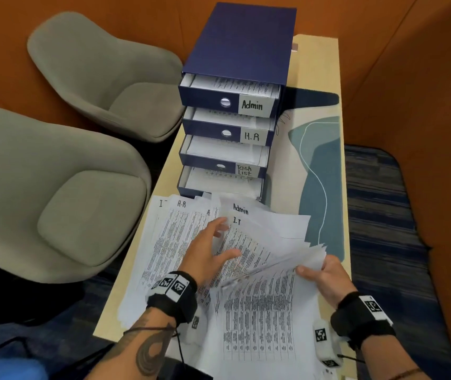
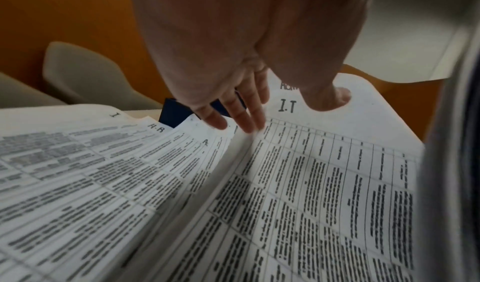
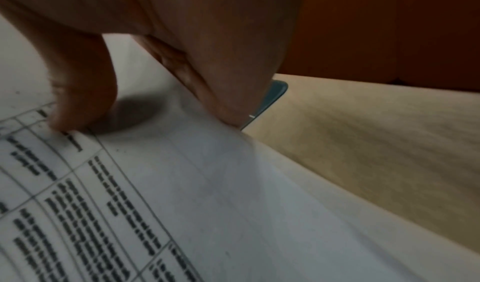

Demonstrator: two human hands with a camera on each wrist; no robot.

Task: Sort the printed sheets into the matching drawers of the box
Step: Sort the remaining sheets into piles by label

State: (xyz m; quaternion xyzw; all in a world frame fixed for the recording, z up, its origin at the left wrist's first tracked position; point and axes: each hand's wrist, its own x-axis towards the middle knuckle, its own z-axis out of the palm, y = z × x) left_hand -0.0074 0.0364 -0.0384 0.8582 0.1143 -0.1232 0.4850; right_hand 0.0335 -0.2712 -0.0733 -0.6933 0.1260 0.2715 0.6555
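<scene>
Hands: left hand (image 1: 208,250) spread flat on sheets (image 1: 260,311); right hand (image 1: 320,275) pinching lifted sheet edges.

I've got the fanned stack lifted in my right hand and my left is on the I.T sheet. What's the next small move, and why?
Probably slide the I.T sheet free with the left hand while the right hand holds the fanned stack up. Its heading is exposed and your fingers lie flat on it. The bottom drawer stands open, its label hidden, so check it before dropping the sheet in.

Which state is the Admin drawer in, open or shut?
Open. The Admin drawer juts forward from the blue box, and printed sheets show inside it from above.
</scene>
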